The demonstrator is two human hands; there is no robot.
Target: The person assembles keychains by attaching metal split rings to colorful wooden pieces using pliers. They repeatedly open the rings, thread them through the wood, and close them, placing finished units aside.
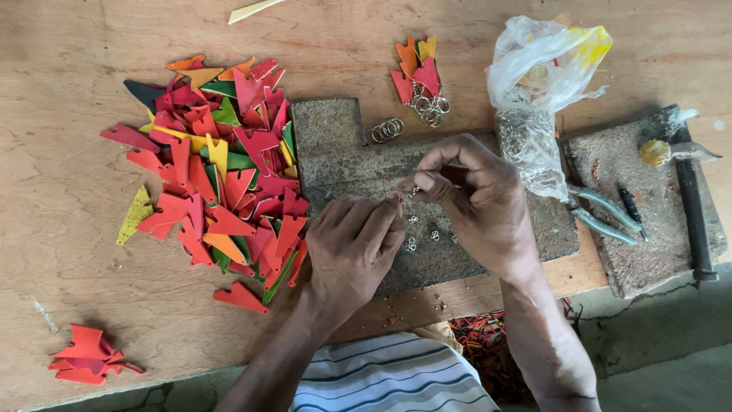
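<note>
The wooden tabletop [69,198] carries everything. A grey slab [335,145] lies at its near edge, middle, and a second slab [640,229] sits toward the right edge with a hammer [690,198] resting along it. A big pile of red, orange, green and yellow cutouts [221,175] spreads left of the grey slab, touching its left side. A clear bag [537,99] of small rings slumps between the two slabs, and pliers [602,214] lie just beside it. A small stack of red cutouts [88,355] sits at the near left corner; a few ringed cutouts [418,72] lie toward the far edge.

Over the grey slab, the left hand [354,248] has its grip closed, fingertips pinched on something too small to tell. The right hand [469,191] has its grip closed on a tiny ring [414,191], held just above the slab, touching the left fingertips. Loose rings [427,233] lie below.
</note>
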